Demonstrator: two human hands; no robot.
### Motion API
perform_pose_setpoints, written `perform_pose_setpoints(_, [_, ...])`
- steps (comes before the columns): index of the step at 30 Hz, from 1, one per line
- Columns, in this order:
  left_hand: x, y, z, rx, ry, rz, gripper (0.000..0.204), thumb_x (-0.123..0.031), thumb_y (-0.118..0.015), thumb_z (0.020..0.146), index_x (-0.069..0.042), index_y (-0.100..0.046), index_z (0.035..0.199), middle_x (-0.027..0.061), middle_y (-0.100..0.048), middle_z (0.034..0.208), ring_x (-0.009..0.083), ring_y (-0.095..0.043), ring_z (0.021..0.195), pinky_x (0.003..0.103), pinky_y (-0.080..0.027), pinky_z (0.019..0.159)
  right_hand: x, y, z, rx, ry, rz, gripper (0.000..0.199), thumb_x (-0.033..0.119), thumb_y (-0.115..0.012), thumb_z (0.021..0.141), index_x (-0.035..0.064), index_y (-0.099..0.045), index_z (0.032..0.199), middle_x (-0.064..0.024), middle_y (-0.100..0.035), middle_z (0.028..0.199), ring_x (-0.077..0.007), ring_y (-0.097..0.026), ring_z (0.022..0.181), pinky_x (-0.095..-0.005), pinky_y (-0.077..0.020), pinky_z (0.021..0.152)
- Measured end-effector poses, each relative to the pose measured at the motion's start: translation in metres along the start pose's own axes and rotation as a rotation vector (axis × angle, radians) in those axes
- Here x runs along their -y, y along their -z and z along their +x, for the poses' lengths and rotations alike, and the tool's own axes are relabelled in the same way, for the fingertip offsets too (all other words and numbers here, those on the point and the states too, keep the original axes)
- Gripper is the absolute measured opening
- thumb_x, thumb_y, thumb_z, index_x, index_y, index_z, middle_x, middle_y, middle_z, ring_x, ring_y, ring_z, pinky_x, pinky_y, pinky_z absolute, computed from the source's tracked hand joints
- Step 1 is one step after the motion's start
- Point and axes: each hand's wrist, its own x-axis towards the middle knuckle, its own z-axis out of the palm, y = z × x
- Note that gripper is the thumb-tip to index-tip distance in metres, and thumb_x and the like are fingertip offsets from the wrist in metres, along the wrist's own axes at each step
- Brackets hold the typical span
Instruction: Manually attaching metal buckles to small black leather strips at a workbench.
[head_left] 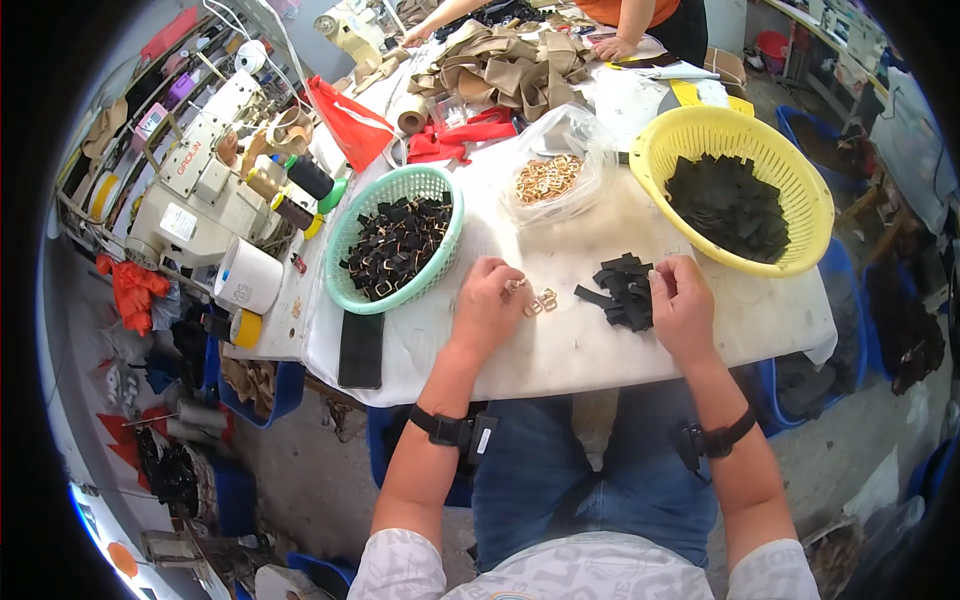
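My left hand [486,308] is closed, with a small gold buckle [515,285] between its fingertips. Beside those fingers a few more gold buckles [541,302] lie on the white-covered table [480,372]. My right hand [686,306] is pinched together at the right edge of a small pile of black fabric strips [626,290]; what sits in that pinch is too small to make out. A mint-green basket [456,236] to the left holds black pieces with gold buckles. Ahead, a clear plastic bag [600,150] contains loose gold buckles.
A yellow basket [815,215] of black strips stands at the right. A black phone [361,350] lies by the left edge, near thread cones and a sewing machine [195,215]. Tan fabric pieces [510,65] are heaped at the back, where another person's hand [613,48] rests.
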Motion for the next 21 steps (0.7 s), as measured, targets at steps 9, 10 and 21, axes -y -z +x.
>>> perform_pose_setpoints(9, [0.007, 0.010, -0.008, -0.006, 0.006, -0.020, 0.012, -0.001, -0.069, 0.078, -0.002, -0.069, 0.090, 0.0134, -0.061, 0.099, 0.0277, -0.063, 0.089, 0.035, -0.053, 0.072, 0.003, 0.001, 0.000, 0.006, 0.042, -0.014, 0.008, 0.003, -0.063, 0.085, 0.0031, -0.056, 0.087, -0.0103, -0.056, 0.078, -0.0290, -0.056, 0.069, -0.0385, -0.0448, 0.063])
perform_pose_setpoints(10, [0.006, 0.011, -0.009, -0.038, 0.042, -0.047, 0.012, 0.000, -0.069, 0.077, -0.002, -0.069, 0.089, 0.0129, -0.061, 0.097, 0.0285, -0.063, 0.089, 0.036, -0.053, 0.071, 0.003, 0.001, 0.000, 0.005, 0.042, -0.011, 0.008, 0.003, -0.063, 0.085, 0.0032, -0.055, 0.087, -0.0103, -0.056, 0.078, -0.0293, -0.056, 0.070, -0.0389, -0.0447, 0.064])
perform_pose_setpoints(21, [-0.010, 0.007, -0.012, 0.051, -0.163, 0.073, 0.016, -0.005, -0.072, 0.072, -0.006, -0.070, 0.088, 0.0123, -0.062, 0.097, 0.0308, -0.059, 0.095, 0.040, -0.046, 0.086, 0.003, 0.001, -0.001, 0.015, 0.050, -0.048, 0.008, 0.005, -0.063, 0.084, 0.0038, -0.055, 0.085, -0.0109, -0.057, 0.079, -0.0322, -0.056, 0.074, -0.0412, -0.0437, 0.067])
